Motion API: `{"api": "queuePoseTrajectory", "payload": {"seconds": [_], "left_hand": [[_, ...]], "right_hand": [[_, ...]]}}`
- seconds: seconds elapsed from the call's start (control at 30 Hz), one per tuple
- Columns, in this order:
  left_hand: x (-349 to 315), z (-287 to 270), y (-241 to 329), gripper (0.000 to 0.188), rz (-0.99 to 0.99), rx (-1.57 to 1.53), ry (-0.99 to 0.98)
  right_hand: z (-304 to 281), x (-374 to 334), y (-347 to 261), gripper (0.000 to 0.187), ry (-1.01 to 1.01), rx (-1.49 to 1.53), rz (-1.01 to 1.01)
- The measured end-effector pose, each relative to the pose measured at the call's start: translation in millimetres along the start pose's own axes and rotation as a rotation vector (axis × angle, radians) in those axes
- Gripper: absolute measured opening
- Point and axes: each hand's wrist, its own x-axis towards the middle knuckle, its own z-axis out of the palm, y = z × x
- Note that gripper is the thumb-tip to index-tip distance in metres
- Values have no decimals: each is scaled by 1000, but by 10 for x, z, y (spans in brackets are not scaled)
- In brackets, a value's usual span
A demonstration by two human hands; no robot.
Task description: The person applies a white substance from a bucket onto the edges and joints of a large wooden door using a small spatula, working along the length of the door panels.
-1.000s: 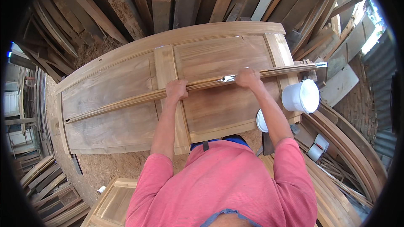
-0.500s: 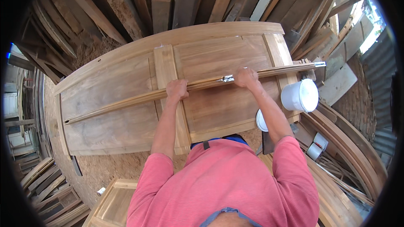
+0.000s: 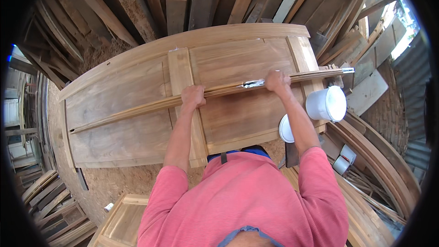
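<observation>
A long thin wooden moulding strip (image 3: 137,110) lies lengthwise across a panelled wooden door (image 3: 119,87) that rests flat. My left hand (image 3: 193,97) grips the strip near the door's upright middle rail. My right hand (image 3: 276,81) grips the same strip further right, beside a shiny white smear (image 3: 253,83) on it. The strip's right end (image 3: 345,70) sticks out past the door's edge.
A white plastic bucket (image 3: 327,104) sits at the door's right edge, its white lid (image 3: 285,129) lower down beside it. Stacked planks (image 3: 206,0) lean behind the door. Curved wooden frames (image 3: 379,155) lie at right, another panelled piece (image 3: 120,222) on the sawdust floor.
My hands and the strip have stayed almost in place; the view has only shifted slightly.
</observation>
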Motion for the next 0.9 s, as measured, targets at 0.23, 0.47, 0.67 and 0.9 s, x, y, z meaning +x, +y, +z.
{"api": "queuePoseTrajectory", "payload": {"seconds": [0.23,0.47,0.67,0.9], "left_hand": [[-1,-11,89,31,28,23,-33],[-152,69,21,25,-9,-9,-1],[-260,255,87,21,47,-32,203],[-346,304,107,18,90,-29,292]], "right_hand": [[311,-109,-272,28,-104,-174,-203],[272,-292,30,27,146,5,-134],[457,-283,109,25,15,22,-37],[203,-461,-157,35,-63,182,-101]]}}
